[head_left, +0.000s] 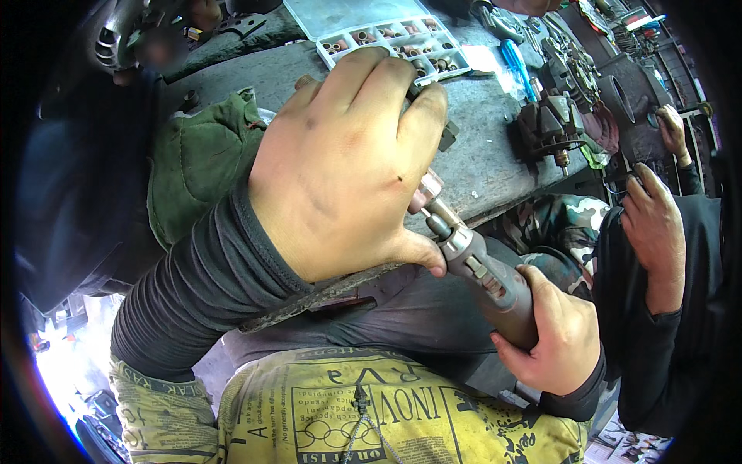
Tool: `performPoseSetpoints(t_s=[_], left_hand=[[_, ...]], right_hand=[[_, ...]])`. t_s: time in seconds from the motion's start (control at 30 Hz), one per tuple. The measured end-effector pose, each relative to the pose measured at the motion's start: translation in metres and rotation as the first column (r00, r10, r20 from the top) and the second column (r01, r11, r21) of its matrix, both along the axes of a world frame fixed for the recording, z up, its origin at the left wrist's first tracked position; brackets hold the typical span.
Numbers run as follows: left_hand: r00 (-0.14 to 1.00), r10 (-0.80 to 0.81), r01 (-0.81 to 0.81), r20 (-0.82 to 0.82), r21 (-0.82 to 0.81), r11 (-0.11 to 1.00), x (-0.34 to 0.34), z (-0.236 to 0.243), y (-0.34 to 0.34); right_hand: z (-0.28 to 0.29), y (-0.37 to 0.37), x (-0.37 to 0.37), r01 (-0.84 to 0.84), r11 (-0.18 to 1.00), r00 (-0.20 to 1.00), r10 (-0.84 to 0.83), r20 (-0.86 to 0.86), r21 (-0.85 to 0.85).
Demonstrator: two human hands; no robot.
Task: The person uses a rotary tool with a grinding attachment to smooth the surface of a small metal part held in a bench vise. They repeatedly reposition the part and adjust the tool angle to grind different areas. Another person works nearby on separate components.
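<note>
Grip: right hand (553, 336) closed round the grey body of a rotary grinder (483, 271), nose angled up-left; left hand (344, 166) spread, palm down, over a small part at the bench (495, 155) edge, fingers not closed, part itself hidden. Grinder tip sits just under the left thumb, contact pt not visible. Recommend, in my judgement: keep left-hand pressure firm, thumb clear of the bit, tool steady w/ light feed; parts tray (402, 42) and green cloth (201, 158) lie well apart.

A clear, rectangular compartment box (394, 40) lies open at the workbench's far edge.
</note>
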State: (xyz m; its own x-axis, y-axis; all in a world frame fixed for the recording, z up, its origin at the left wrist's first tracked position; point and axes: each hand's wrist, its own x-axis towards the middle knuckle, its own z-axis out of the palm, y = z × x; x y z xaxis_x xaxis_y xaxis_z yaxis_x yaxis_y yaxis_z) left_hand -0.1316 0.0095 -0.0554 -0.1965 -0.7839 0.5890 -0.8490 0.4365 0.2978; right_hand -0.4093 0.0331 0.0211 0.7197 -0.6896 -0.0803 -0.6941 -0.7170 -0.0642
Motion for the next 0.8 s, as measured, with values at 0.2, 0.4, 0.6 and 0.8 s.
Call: performPoseSetpoints(t_s=[0.2,0.4,0.6,0.8], left_hand=[[1.000,0.000,0.000,-0.016,-0.008,1.000,-0.0024,-0.0023,-0.0033],[0.999,-0.003,0.003,-0.034,-0.003,1.000,-0.0027,-0.0016,-0.0030],[1.000,0.014,-0.013,-0.015,0.025,1.000,-0.0024,0.0000,-0.0010],[0.999,0.034,-0.034,0.007,0.038,0.999,-0.0010,0.0023,0.0013]], right_hand=[[0.0013,-0.0036,-0.0020,0.027,1.000,0.999,-0.027,-0.018,-0.006],[-0.0006,-0.0060,-0.0030,0.040,0.999,0.999,-0.039,0.037,-0.034],[0.0008,-0.0029,-0.0014,0.016,1.000,1.000,-0.016,-0.008,-0.008],[0.0005,-0.0007,0.0002,-0.001,1.000,1.000,0.001,0.007,0.003]])
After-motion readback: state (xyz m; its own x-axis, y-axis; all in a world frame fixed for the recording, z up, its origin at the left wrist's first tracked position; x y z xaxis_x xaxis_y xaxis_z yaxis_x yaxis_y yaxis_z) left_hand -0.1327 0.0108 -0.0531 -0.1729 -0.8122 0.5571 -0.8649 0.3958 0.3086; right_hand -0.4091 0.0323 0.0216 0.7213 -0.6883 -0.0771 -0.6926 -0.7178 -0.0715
